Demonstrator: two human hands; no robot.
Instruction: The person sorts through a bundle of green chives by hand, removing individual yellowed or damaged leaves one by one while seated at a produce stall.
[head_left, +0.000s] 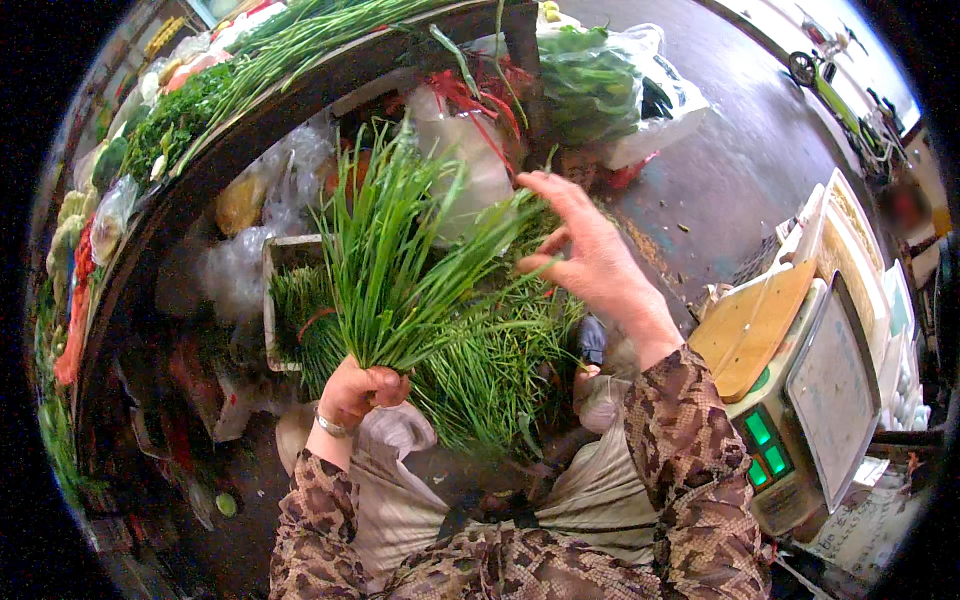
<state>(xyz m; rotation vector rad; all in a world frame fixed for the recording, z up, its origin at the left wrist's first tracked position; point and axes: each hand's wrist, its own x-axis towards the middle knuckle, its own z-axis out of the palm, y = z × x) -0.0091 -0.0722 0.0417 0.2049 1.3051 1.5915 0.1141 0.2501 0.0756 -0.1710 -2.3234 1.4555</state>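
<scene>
My left hand (364, 390) is closed around the lower end of a bunch of green chives (382, 277), whose long blades fan upward and to the right. My right hand (604, 251) hovers at the right of the fan, thumb and fingers spread. Some blade tips pass close to its fingertips; whether it touches them is hard to tell. Below lies a loose heap of chives (480, 386) between my knees. Left of the heap, a white box (268, 300) holds more chives, and a bundle beside it has a red tie (315, 321).
A vegetable stall edge (202, 142) curves along the upper left, laden with greens. Plastic bags (244, 262) sit beneath it. Bagged green vegetables (592, 90) stand ahead. At right are a digital scale (780, 427), a wooden board (757, 322) and foam boxes (855, 232).
</scene>
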